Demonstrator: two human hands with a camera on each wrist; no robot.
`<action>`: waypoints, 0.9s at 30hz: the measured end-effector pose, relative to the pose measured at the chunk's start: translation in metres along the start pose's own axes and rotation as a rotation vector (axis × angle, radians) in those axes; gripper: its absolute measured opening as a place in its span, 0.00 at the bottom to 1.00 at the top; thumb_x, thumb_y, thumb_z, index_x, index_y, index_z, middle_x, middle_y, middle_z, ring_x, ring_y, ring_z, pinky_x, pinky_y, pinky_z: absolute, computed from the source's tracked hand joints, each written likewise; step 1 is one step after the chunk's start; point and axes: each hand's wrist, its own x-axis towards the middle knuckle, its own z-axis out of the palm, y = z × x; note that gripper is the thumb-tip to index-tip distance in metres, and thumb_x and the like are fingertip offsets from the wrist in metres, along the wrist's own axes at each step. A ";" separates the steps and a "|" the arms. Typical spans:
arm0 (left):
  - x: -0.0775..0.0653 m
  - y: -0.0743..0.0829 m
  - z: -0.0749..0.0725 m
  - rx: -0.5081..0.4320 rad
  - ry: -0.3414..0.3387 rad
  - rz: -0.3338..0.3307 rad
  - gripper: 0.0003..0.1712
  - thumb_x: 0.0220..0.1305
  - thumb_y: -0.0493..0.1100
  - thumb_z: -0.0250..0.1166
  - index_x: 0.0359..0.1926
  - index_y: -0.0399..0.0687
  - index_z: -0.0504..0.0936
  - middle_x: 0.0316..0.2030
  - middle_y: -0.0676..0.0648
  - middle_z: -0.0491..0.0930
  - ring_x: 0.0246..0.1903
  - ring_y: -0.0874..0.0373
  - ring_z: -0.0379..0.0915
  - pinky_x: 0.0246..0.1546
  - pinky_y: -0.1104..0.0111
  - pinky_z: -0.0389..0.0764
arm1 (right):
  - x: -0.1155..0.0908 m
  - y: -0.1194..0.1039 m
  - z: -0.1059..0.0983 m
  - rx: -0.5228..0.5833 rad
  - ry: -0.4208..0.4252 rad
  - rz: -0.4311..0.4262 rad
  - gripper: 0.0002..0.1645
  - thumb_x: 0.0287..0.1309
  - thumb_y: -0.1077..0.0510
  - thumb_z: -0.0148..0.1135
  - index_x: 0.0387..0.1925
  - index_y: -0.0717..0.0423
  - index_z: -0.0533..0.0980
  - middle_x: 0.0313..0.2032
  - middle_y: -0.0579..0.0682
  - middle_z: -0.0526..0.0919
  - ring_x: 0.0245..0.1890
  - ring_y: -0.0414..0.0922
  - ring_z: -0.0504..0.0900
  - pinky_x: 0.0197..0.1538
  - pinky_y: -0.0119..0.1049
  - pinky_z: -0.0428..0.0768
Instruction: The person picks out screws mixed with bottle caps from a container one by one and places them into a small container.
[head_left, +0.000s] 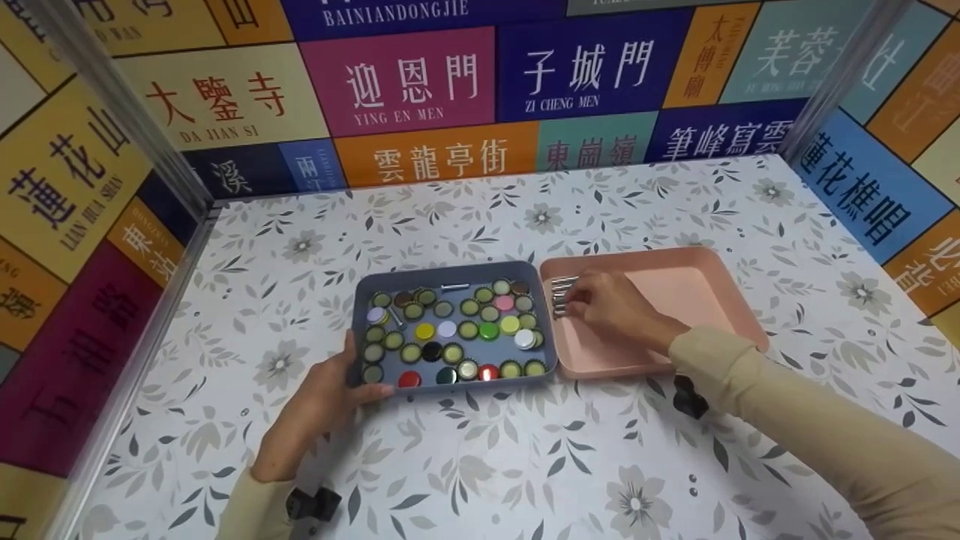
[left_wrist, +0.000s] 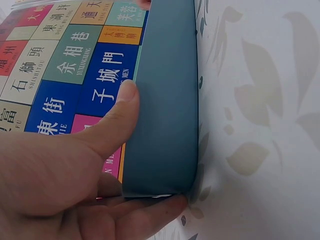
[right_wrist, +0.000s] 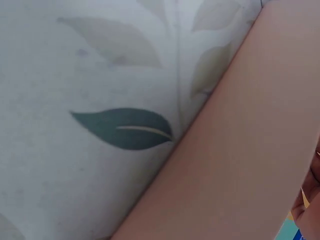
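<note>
In the head view my left hand grips the front left corner of a blue-grey tray. The left wrist view has the thumb on the tray's wall and the other fingers around its corner. Many bottle caps, some face down and some coloured, are scattered in this tray, with a few thin silver metal rods among them. My right hand is inside the pink tray, its fingers pinching at a row of short silver metal rods along the left wall. The fingertips partly cover the rods.
Both trays stand side by side on a table with a leaf-and-flower print. Panels with large Chinese characters enclose the back and sides. Dark pieces show beneath both wrists. The right wrist view is mostly pink tray wall and tabletop.
</note>
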 end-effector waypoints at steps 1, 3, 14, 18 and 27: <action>0.000 0.000 0.000 -0.003 0.002 0.004 0.65 0.60 0.56 0.72 0.77 0.32 0.37 0.74 0.26 0.54 0.74 0.32 0.52 0.75 0.45 0.57 | 0.001 -0.002 0.000 0.007 0.002 -0.007 0.06 0.54 0.65 0.68 0.34 0.58 0.87 0.32 0.53 0.85 0.35 0.48 0.81 0.43 0.43 0.82; -0.001 -0.002 -0.001 -0.006 0.009 0.020 0.64 0.60 0.55 0.72 0.77 0.31 0.37 0.73 0.25 0.55 0.73 0.32 0.54 0.75 0.45 0.57 | 0.004 -0.006 0.000 0.013 0.010 -0.029 0.06 0.54 0.66 0.68 0.34 0.59 0.88 0.31 0.53 0.85 0.35 0.47 0.81 0.42 0.42 0.82; 0.001 -0.001 0.001 -0.031 0.008 0.006 0.63 0.62 0.54 0.71 0.78 0.33 0.36 0.74 0.27 0.54 0.75 0.34 0.52 0.76 0.45 0.55 | 0.017 -0.022 0.001 0.033 0.034 -0.080 0.08 0.54 0.68 0.64 0.34 0.60 0.87 0.35 0.55 0.88 0.37 0.50 0.84 0.43 0.44 0.84; 0.001 -0.002 0.001 -0.035 0.012 0.007 0.63 0.62 0.53 0.71 0.78 0.34 0.36 0.74 0.27 0.55 0.75 0.35 0.52 0.76 0.46 0.55 | 0.019 -0.024 0.001 0.027 0.053 -0.102 0.07 0.53 0.68 0.65 0.33 0.60 0.86 0.33 0.55 0.87 0.37 0.49 0.83 0.43 0.43 0.83; 0.001 -0.004 0.002 -0.015 0.017 0.025 0.64 0.61 0.55 0.71 0.78 0.32 0.37 0.74 0.27 0.56 0.74 0.34 0.54 0.75 0.46 0.58 | 0.027 -0.035 0.001 0.013 0.026 -0.145 0.08 0.51 0.69 0.62 0.32 0.63 0.86 0.33 0.57 0.85 0.37 0.53 0.82 0.46 0.47 0.81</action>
